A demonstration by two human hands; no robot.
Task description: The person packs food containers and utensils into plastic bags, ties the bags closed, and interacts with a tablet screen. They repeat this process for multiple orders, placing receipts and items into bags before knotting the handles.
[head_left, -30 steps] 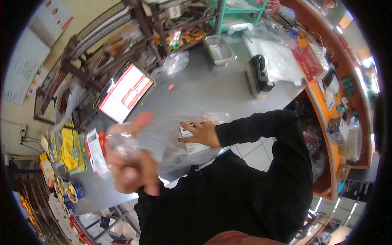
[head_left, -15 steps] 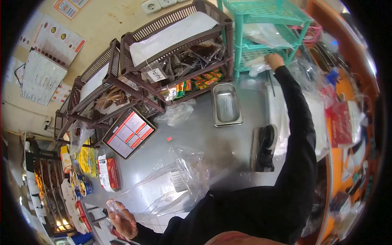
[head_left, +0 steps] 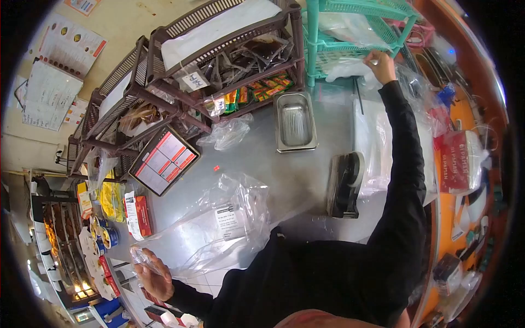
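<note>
The left hand (head_left: 155,275) has its fingers curled around one crumpled end of a clear plastic bag (head_left: 250,199), which stretches from there across the near part of the worktop (head_left: 262,158). A printed white label (head_left: 229,220) shows at the bag's wider end; whether inside or on it cannot be told. The right hand (head_left: 380,65) reaches to the green rack (head_left: 313,46), fingertips drawn together at some white plastic (head_left: 348,68); whether they grip it is unclear. Beyond the bag lie a tablet (head_left: 165,159) with a lit screen, leaning by the brown racks (head_left: 158,54), and a rectangular steel pan (head_left: 297,148). A red-and-white box (head_left: 143,214) stands near the left edge.
</note>
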